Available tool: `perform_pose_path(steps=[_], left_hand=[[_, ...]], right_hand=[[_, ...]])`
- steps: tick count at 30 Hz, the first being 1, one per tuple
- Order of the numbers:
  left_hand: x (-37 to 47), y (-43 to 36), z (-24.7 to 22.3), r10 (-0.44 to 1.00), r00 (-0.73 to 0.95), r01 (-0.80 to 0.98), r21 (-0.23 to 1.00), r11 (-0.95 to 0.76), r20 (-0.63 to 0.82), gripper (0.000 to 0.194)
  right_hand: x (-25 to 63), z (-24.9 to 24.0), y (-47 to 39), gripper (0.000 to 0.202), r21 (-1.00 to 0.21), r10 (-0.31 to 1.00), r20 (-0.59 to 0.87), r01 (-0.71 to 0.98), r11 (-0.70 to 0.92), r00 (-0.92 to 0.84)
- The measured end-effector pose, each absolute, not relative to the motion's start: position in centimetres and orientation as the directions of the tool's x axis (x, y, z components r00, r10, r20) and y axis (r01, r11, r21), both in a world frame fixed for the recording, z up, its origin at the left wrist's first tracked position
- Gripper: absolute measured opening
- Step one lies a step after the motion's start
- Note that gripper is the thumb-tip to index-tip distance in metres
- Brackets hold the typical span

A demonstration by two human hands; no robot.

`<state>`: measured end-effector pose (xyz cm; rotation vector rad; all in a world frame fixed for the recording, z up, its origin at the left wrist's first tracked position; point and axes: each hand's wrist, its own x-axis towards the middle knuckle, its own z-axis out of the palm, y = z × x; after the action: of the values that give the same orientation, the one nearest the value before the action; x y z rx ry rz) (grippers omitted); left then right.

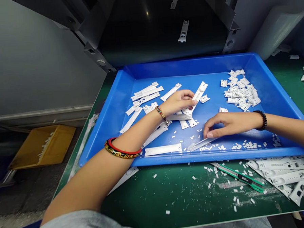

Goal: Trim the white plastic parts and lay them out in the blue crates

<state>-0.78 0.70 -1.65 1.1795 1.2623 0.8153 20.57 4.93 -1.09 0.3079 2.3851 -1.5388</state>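
Note:
My left hand (180, 102) is closed on a long white plastic part (200, 91), held tilted above other long white parts in the blue tray (190, 67). Lower and to the right, my right hand (220, 124) pinches the end of another long white part (201, 144) near the tray's front wall. One more long part (163, 149) lies flat beside it. Small white brackets (240, 92) are heaped in the tray's right half, and tiny white chips (247, 145) are scattered along its front.
A dark conveyor belt (158, 35) behind the tray carries a few white parts. A green cutter (240, 177) lies on the green table (187, 200), left of a pile of long white parts (292, 174). A yellow bin (64, 139) stands at the lower left.

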Motion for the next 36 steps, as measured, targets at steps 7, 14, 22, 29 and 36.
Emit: perform_pose_path(steps=[7,14,22,29,36], left_hand=[[-0.9,0.6,-2.3,0.919,0.310,0.152,0.967,0.205,-0.244,0.010],[-1.4,1.0,-1.3,0.943,0.288,0.263,0.961,0.090,-0.167,0.026],[-5.6,1.9,-2.6,0.987,0.055,0.908,0.419,0.014,-0.152,0.023],[-2.7,1.5,-4.3,0.988,0.062,0.956,0.291,-0.018,-0.143,0.039],[-1.9,2.2,-4.2,0.992,0.019,0.737,0.672,0.069,-0.123,0.017]], right_hand=[[20.2,-2.0,5.9,0.039,-0.904,0.595,-0.133,0.342,0.254,-0.792],[19.2,-1.9,5.8,0.014,-0.998,0.733,-0.064,0.041,-0.049,-0.677],[19.6,-1.6,5.5,0.009,-0.975,0.731,-0.213,0.187,-0.118,-0.648],[19.6,-1.9,4.7,0.008,-0.954,0.632,-0.196,0.296,0.056,-0.750],[19.6,-2.2,5.0,0.019,-0.921,0.637,-0.207,0.368,0.130,-0.743]])
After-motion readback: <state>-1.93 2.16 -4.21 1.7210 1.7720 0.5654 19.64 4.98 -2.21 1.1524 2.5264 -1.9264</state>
